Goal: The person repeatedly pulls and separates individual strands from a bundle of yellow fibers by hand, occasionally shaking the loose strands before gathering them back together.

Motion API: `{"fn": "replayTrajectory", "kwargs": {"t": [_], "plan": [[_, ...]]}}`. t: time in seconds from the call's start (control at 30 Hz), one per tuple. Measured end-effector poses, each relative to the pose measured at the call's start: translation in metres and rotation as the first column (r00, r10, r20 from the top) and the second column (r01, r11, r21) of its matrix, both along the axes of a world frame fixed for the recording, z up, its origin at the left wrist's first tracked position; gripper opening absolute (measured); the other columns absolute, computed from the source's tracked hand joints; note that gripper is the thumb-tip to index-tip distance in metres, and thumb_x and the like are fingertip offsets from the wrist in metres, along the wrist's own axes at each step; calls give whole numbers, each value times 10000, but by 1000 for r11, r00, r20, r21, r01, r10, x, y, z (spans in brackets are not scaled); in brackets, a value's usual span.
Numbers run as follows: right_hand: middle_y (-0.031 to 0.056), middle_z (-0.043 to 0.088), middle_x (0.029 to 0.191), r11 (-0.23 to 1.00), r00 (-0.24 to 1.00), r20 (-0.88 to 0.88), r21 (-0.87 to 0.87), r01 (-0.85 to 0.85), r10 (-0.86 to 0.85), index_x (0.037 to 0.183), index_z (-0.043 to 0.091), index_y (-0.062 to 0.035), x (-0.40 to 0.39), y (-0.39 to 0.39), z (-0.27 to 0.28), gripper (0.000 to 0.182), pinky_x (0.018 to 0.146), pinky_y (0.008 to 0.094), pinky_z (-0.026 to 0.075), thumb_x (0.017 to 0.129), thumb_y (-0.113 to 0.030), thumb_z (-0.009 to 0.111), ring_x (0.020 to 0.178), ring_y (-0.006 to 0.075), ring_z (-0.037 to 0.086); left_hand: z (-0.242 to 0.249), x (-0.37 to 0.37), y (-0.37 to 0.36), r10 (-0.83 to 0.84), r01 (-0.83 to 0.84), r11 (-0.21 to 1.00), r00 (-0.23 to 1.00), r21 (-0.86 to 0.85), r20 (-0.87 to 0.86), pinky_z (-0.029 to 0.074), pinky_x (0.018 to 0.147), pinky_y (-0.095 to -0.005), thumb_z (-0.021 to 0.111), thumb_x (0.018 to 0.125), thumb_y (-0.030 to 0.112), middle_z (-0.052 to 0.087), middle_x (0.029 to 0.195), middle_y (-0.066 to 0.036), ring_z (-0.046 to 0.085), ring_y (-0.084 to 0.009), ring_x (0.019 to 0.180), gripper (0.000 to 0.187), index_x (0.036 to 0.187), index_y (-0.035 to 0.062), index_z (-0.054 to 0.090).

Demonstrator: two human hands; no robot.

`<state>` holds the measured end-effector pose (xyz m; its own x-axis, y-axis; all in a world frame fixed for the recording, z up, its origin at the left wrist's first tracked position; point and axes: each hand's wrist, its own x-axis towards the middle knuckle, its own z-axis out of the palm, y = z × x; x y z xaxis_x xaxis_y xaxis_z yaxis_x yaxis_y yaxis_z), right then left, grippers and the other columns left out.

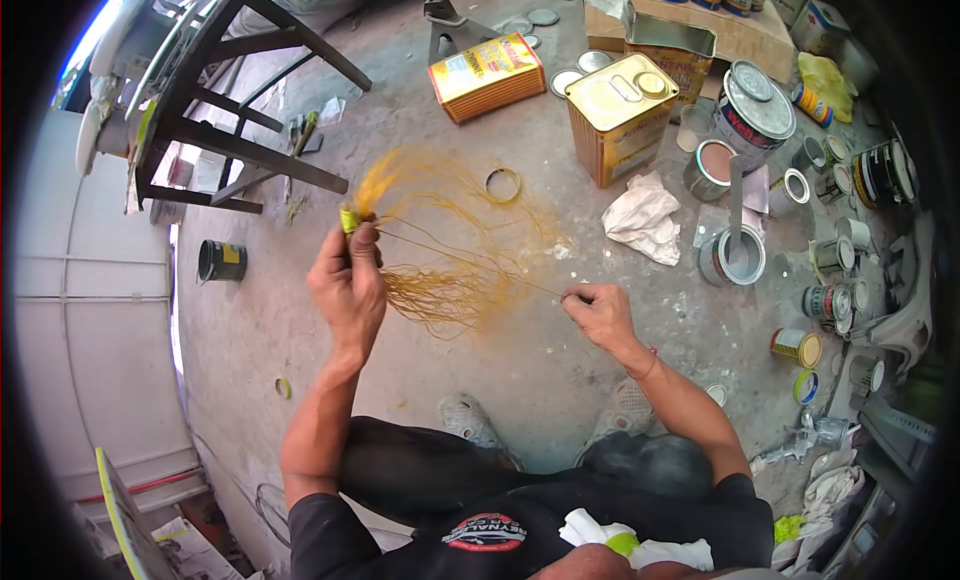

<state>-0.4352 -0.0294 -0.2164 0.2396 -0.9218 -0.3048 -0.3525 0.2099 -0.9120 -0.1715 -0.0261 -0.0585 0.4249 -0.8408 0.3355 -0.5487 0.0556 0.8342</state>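
My left hand [350, 270] is closed around a bundle of thin yellow-orange strands [440, 295], at a bright yellow-green band [349, 220]. The loose strands fan out to the right of it, some curving above and some hanging below. My right hand [600, 315] is off to the right, with thumb and fingers pinched on the end of one strand. That strand runs taut between the two hands.
A dark metal stand [250, 155] is at the upper left. Rectangular tins [620, 120], paint cans [740, 255] and a crumpled cloth [642, 218] lie on the right. A tape roll [503, 185] and a dark can [222, 261] are on the floor.
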Motion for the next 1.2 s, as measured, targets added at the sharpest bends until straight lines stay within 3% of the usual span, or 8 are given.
{"fn": "replayTrajectory", "kwargs": {"t": [0.1, 0.3, 0.43, 0.53, 0.57, 0.7, 0.9, 1.2], "plan": [[192, 626, 664, 997, 971, -235, -70, 21, -37, 809, 719, -54, -28, 5, -52, 268, 603, 366, 488, 730, -278, 594, 610, 330, 634, 14, 22, -2, 57, -61, 987, 998, -147, -36, 366, 526, -203, 568, 956, 185, 561, 724, 7, 456, -53, 595, 213, 1020, -7, 636], [217, 647, 729, 979, 904, -378, -42, 200, -201, 822, 717, -27, -62, -8, -106, 314, 676, 403, 500, 721, -302, 605, 726, 380, 649, 35, 32, -10, 45, -96, 974, 970, -207, -240, 408, 614, -218, 516, 981, 262, 552, 775, -3, 469, -75, 646, 273, 978, 2, 600], [215, 647, 712, 954, 838, -456, -112, 279, -299, 814, 713, -19, -96, -5, -151, 301, 674, 389, 498, 725, -286, 605, 698, 356, 655, 66, 68, -13, -34, -247, 859, 846, -448, -531, 451, 686, -256, 493, 989, 225, 558, 854, -16, 495, -92, 708, 189, 967, 48, 556], [137, 659, 672, 933, 922, -227, 107, 343, -313, 832, 702, -13, -98, -8, -120, 247, 625, 330, 477, 781, -222, 581, 629, 205, 636, 43, 49, -6, -79, 46, 996, 861, -79, -502, 462, 683, -249, 588, 937, 148, 582, 856, -12, 536, -92, 724, 153, 1019, 19, 587], [126, 659, 684, 951, 941, -143, -8, 309, -307, 881, 696, -13, -91, -16, -114, 239, 613, 316, 473, 796, -203, 578, 635, 181, 632, 28, 42, -1, -173, 243, 968, 825, 60, -538, 457, 685, -246, 613, 919, 131, 585, 856, -16, 539, -100, 724, 195, 1060, 1, 586], [104, 670, 752, 964, 980, 110, -187, 187, -169, 1000, 674, -17, -45, -28, 1, 230, 609, 280, 474, 812, -131, 611, 673, 152, 632, 11, 7, 5, -231, 419, 837, 854, 352, -467, 416, 659, -237, 639, 905, 193, 565, 796, 3, 510, -85, 700, 239, 1035, -2, 595], [117, 660, 815, 774, 965, 190, -632, -22, 182, 924, 680, -25, -4, -12, 97, 148, 622, 332, 503, 803, -99, 639, 699, 246, 635, 4, -27, 13, -326, 570, 708, 787, 416, -524, 415, 645, -242, 626, 915, 227, 567, 783, 5, 511, -81, 699, 244, 1000, 1, 598], [147, 643, 779, 815, 953, 70, -538, -214, 296, 950, 687, -4, 14, 13, 102, 174, 626, 339, 497, 808, -99, 656, 717, 262, 636, -2, -44, 21, -320, 602, 640, 774, 477, -546, 428, 622, -235, 628, 920, 213, 582, 755, 15, 505, -68, 672, 215, 925, -1, 629]]}}
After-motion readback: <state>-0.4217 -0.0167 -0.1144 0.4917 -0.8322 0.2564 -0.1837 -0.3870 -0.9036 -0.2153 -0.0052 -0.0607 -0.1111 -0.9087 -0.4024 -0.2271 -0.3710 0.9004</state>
